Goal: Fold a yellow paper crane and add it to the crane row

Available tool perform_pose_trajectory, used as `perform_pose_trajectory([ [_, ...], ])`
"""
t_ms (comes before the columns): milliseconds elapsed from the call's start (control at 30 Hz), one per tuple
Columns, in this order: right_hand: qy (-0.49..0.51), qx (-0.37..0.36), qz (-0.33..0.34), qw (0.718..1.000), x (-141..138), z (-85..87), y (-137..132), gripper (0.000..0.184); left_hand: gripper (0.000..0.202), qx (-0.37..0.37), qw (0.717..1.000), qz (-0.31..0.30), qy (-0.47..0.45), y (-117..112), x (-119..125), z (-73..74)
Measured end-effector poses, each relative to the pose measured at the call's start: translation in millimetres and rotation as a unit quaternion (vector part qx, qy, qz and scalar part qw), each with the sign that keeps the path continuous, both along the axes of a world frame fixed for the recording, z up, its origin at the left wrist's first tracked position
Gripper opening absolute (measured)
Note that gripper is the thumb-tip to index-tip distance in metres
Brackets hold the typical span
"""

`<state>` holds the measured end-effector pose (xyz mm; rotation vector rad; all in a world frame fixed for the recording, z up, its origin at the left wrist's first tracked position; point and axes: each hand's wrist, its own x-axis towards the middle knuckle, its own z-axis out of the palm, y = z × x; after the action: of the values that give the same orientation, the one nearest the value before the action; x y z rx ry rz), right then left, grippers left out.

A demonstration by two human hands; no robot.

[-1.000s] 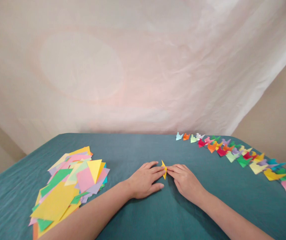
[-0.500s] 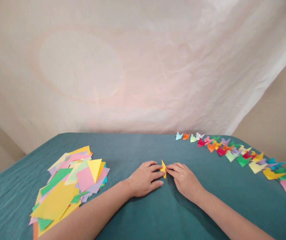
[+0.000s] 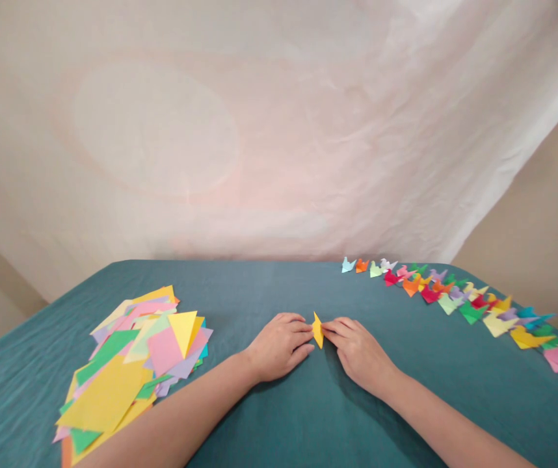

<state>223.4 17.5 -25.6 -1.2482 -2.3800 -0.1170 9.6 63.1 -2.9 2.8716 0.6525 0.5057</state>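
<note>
Yellow origami piece (image 3: pixel 318 331): I see it between both hands, over the teal tablecloth (image 3: pixel 264 422).
Left hand (image 3: pixel 279 348): fingertips at the piece's left edge; I cannot tell if they grip.
Right hand (image 3: pixel 364 356): narrow, pinching its right edge.
Paper sheets (image 3: pixel 108 393): loosely piled at left.
Origami birds (image 3: pixel 497 324): many-coloured, ranged along the right.

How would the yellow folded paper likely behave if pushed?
Probably very light, since the yellow folded paper is small. Being folded, it is likely stiffer than the loose sheets, though its pointed ends may bend. Its angular outline suggests sliding, not rolling.
</note>
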Motion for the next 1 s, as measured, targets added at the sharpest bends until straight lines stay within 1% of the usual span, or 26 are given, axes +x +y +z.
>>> perform_pose_trajectory([
  [167,0.025,-0.021,0.010,0.999,2,3.7,-1,0.049,0.029,-0.008,1.000,-0.010,-0.012,0,-2,3.4],
  [367,0.050,-0.025,0.037,0.998,9,0.8,3,0.055,0.030,-0.010,0.999,-0.028,-0.033,3,-3,1.6],
  [533,0.045,-0.031,0.065,0.996,17,-0.5,7,0.056,0.030,-0.020,0.999,-0.031,-0.036,3,-4,0.5],
  [667,0.033,-0.034,0.082,0.995,20,0.8,8,0.057,0.031,-0.013,0.999,-0.034,-0.035,4,-5,-1.0],
  [867,0.035,-0.034,0.086,0.995,21,-1.1,9,0.056,0.029,0.006,0.999,-0.024,-0.031,5,-5,-6.4],
  [1000,0.037,-0.027,0.089,0.995,22,-3.5,10,0.055,0.029,0.004,0.999,-0.024,-0.030,5,-5,-6.0],
])
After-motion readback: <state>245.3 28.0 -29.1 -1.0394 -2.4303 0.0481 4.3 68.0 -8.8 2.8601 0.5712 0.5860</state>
